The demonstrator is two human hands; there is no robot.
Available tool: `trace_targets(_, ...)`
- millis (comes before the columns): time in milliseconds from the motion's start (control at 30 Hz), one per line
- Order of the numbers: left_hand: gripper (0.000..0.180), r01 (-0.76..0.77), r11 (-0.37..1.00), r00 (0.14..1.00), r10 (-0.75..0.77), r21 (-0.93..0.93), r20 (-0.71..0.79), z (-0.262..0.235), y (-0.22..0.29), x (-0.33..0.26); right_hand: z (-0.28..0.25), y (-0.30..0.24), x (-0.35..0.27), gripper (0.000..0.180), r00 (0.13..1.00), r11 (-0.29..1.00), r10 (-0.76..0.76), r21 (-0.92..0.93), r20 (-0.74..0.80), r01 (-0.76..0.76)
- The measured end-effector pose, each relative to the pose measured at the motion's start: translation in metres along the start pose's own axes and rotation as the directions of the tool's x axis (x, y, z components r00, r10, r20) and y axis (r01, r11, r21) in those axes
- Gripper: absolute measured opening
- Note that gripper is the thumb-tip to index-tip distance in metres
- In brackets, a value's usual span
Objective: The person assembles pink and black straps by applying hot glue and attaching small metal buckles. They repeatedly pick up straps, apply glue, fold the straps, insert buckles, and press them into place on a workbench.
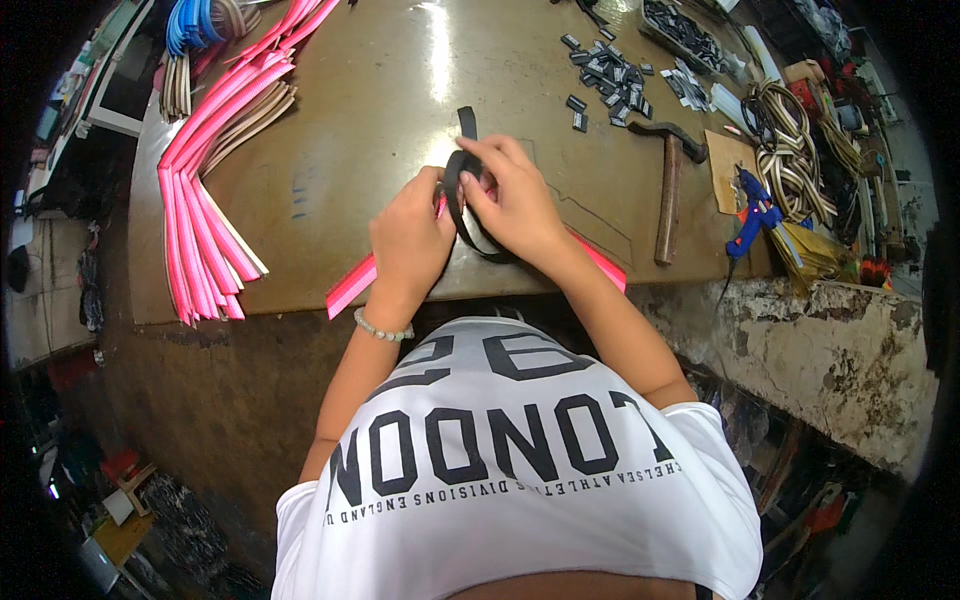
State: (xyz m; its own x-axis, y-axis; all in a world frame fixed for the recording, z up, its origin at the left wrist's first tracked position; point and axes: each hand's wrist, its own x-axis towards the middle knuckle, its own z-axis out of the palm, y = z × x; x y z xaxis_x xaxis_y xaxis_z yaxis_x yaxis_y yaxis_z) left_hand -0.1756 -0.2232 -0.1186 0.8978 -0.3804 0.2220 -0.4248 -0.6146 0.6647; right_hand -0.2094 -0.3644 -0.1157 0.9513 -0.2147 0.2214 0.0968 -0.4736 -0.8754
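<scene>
A black strap (452,190) is looped between my two hands, with one loose end sticking up beyond my fingers. My left hand (412,228) is closed at the loop's left side, gripping a bright pink strip (352,286) whose end slants out by my left wrist. From the right, my right hand (515,200) pinches the black strap between thumb and fingers. More pink strip (603,264) shows beneath my right forearm; my hands hide its middle. Both hands are just above the table (365,130), close to its front edge.
A bundle of pink and tan strips (195,180) lies at left, with a blue coil (190,25) behind it. To the right are a hammer (670,195), small black pieces (615,80), a blue glue gun (752,215) and coiled tan cords (795,150). A filled tray (690,40) stands far right.
</scene>
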Motion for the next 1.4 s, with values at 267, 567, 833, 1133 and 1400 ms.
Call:
trace_targets(267,0.009,-0.005,1.000,0.999,0.004,-0.021,-0.034,0.003,-0.001,-0.003,-0.007,0.006,-0.034,0.028,0.960,0.931,-0.278,-0.236,0.044,0.280)
trace_targets(567,0.019,-0.195,0.980,0.980,0.196,0.039,-0.034,0.009,-0.004,-0.004,-0.022,-0.004,-0.041,0.025,0.962,0.942,-0.222,-0.221,0.159,0.254)
trace_targets(833,0.020,-0.133,0.989,0.990,0.130,0.062,0.049,0.006,0.003,-0.001,-0.046,-0.015,-0.068,0.018,0.860,0.953,-0.233,-0.067,0.455,0.294)
trace_targets(1133,0.031,-0.015,0.988,0.962,-0.028,0.156,0.272,-0.009,0.013,0.016,-0.219,0.106,-0.111,0.043,0.240,0.885,-0.212,-0.290,-0.947,-0.364)
trace_targets(1400,0.018,0.007,1.000,1.000,-0.006,0.025,-0.009,-0.012,0.008,-0.012,-0.243,0.068,-0.059,0.048,0.538,0.809,0.078,-0.262,-0.839,-0.526)
